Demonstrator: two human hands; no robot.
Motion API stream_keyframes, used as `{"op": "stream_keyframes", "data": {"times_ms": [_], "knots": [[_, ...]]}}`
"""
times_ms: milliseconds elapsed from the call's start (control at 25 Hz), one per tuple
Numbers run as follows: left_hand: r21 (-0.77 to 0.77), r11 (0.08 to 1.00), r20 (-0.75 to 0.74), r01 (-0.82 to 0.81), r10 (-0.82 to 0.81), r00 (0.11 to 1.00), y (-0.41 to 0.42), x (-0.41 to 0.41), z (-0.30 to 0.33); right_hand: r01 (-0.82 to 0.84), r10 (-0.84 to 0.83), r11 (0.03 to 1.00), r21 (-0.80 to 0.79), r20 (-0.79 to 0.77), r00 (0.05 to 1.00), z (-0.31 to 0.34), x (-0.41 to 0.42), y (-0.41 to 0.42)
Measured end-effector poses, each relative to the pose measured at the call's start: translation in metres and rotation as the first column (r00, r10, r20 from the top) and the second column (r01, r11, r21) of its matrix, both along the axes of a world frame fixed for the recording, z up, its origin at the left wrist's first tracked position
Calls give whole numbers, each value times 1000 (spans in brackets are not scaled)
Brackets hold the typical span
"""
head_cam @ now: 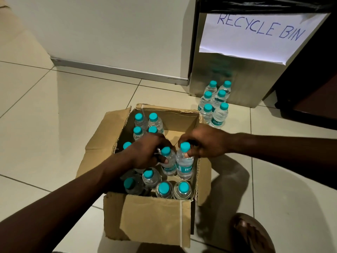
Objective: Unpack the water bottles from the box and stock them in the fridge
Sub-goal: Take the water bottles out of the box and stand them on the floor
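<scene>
An open cardboard box (155, 216) stands on the tiled floor with several small water bottles with teal caps inside. My left hand (145, 152) grips the neck of one bottle (168, 166) in the box's middle. Beside it, my right hand (204, 141) grips the neck of a second bottle (185, 168), lifted partly above the others. More bottles stand at the box's far left (145, 122) and near edge (164, 189). The fridge is not in view.
Several unpacked bottles (215, 105) stand grouped on the floor in front of a steel bin (228, 79) labelled "RECYCLE BIN". A white wall with a metal skirting (118, 69) runs behind. My sandalled foot (253, 234) is at the box's right.
</scene>
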State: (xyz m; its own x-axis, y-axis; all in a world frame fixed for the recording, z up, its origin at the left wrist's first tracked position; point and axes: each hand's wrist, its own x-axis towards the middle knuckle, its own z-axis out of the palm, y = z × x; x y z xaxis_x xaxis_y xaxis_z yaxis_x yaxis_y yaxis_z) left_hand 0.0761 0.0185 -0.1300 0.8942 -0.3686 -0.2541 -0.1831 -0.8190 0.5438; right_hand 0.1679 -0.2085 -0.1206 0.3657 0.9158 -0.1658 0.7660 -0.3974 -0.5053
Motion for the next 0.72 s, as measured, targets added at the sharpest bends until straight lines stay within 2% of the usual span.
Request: {"op": "stream_keyframes", "data": {"times_ms": [200,320,400,480,640,720], "knots": [[-268,959,223,-90,152,963,1,16,56,196,-190,962,189,-52,980,50,26,-24],[-383,921,256,-75,183,949,-13,41,89,261,-241,933,247,-109,964,87,36,-46],[-361,932,300,-38,154,942,-28,62,107,302,-276,922,241,-135,951,108,42,-63],[-338,940,326,-46,163,931,-49,84,122,361,-353,909,209,-80,932,125,49,-83],[-204,979,449,22,74,890,-103,129,141,478,-505,861,176,183,843,147,66,-119],[-140,989,465,46,24,885,-132,149,139,528,-543,838,137,294,787,143,77,-132]]}}
